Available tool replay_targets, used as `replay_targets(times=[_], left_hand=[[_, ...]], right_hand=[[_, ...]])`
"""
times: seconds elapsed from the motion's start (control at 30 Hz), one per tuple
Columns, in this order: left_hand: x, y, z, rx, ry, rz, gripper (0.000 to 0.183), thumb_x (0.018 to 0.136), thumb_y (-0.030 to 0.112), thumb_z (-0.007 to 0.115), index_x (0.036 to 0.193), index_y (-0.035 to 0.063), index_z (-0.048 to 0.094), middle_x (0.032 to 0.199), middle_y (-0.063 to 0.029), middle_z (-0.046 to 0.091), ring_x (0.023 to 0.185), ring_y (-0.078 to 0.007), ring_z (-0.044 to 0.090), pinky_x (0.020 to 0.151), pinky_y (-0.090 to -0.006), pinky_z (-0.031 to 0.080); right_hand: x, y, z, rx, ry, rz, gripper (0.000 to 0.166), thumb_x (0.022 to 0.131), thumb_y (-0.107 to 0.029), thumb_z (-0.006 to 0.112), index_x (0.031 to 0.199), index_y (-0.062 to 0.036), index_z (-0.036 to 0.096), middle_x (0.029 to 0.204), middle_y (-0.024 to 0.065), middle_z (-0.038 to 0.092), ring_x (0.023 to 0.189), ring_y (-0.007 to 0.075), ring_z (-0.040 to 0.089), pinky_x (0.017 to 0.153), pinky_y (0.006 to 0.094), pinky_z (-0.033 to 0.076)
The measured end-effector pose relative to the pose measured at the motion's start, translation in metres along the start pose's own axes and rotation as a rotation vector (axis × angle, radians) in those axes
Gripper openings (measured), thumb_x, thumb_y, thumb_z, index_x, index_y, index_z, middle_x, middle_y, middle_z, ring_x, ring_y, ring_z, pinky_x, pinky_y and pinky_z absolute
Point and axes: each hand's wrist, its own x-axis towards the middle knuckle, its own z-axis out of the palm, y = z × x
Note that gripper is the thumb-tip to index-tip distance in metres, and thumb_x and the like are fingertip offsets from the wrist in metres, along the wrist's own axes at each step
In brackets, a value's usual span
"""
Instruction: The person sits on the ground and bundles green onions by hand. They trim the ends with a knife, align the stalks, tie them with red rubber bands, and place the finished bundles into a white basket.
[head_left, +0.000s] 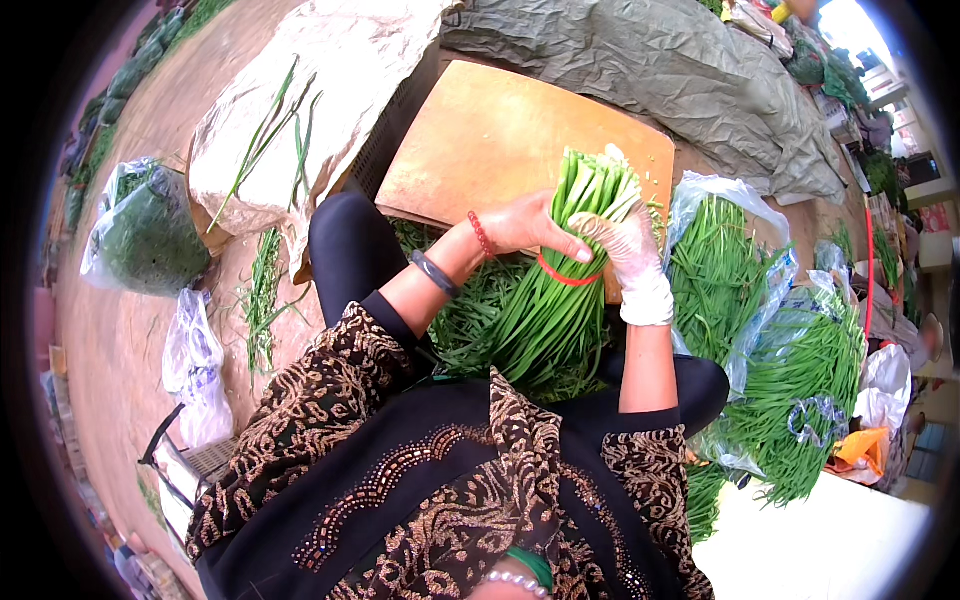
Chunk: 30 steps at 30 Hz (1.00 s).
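A thick bundle of garlic chives (536, 322) is held upright-slanted above my lap, its pale cut ends at the top. Around its middle runs a red band (570, 277). My bare left hand (536, 225) grips the bundle's left side above the band. On the other side my right hand (626, 240), in a whitish glove, holds the stalks near the pale ends. Part of the stems is hidden behind the fingers. Loose green leaves (469, 304) lie beneath the bundle, between my legs. Just beyond my hands is an orange-brown board (510, 127) with small green scraps at its right edge.
Plastic-wrapped chives (712, 277) and another chive pile (799, 397) stand at right. A sheet-covered crate (330, 90) is at upper left, a grey tarp (600, 52) beyond the board. A bag of greens (154, 232) and a plastic bag (196, 375) sit at left.
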Motion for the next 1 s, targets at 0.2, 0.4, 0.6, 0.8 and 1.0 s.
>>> replay_targets(times=[0.2, 0.4, 0.6, 0.8, 1.0], left_hand=[[-0.001, 0.006, 0.009, 0.023, -0.11, -0.095, 0.075, 0.072, 0.009, 0.085, 0.137, 0.0019, 0.048, 0.126, -0.0069, 0.059, 0.117, -0.0174, 0.054, 0.103, -0.0334, 0.042], [-0.002, -0.019, 0.011, -0.161, -0.17, -0.162, 0.086, 0.07, 0.005, 0.085, 0.143, 0.0031, 0.04, 0.135, -0.0075, 0.054, 0.123, -0.0209, 0.051, 0.107, -0.0373, 0.04], [0.002, -0.046, 0.015, -0.232, -0.274, -0.245, 0.095, 0.063, 0.015, 0.092, 0.143, 0.0054, 0.039, 0.134, -0.008, 0.055, 0.122, -0.0229, 0.053, 0.104, -0.04, 0.044], [0.004, -0.045, 0.017, -0.217, -0.265, -0.271, 0.097, 0.062, 0.018, 0.093, 0.142, 0.0042, 0.039, 0.133, -0.0069, 0.055, 0.12, -0.0212, 0.054, 0.101, -0.0383, 0.046], [0.007, -0.017, 0.02, -0.265, -0.23, -0.175, 0.105, 0.061, 0.037, 0.092, 0.142, -0.0036, 0.038, 0.137, -0.011, 0.053, 0.125, -0.023, 0.051, 0.108, -0.0389, 0.039]], right_hand=[[-0.017, -0.026, -0.012, 0.154, -0.07, 0.015, 0.114, 0.064, -0.016, 0.091, 0.152, -0.0042, 0.02, 0.132, 0.0097, 0.054, 0.118, 0.0195, 0.054, 0.099, 0.0337, 0.047], [-0.022, -0.021, -0.024, 0.202, -0.168, 0.033, 0.113, 0.064, -0.022, 0.091, 0.153, -0.0044, 0.022, 0.139, 0.011, 0.051, 0.123, 0.0192, 0.049, 0.107, 0.0333, 0.038], [-0.037, -0.033, -0.028, 0.241, -0.208, 0.018, 0.084, 0.071, -0.018, 0.086, 0.143, -0.0069, 0.043, 0.122, 0.0063, 0.06, 0.112, 0.0151, 0.056, 0.099, 0.0325, 0.045], [-0.039, -0.026, -0.025, 0.208, -0.107, -0.031, 0.051, 0.076, -0.019, 0.082, 0.121, -0.0076, 0.06, 0.105, -0.0006, 0.061, 0.098, 0.0111, 0.057, 0.091, 0.0294, 0.047], [-0.033, -0.021, -0.039, 0.352, 0.134, 0.026, 0.045, 0.081, -0.007, 0.074, 0.123, -0.0078, 0.059, 0.107, 0.0021, 0.064, 0.098, 0.0139, 0.062, 0.084, 0.0288, 0.054]])
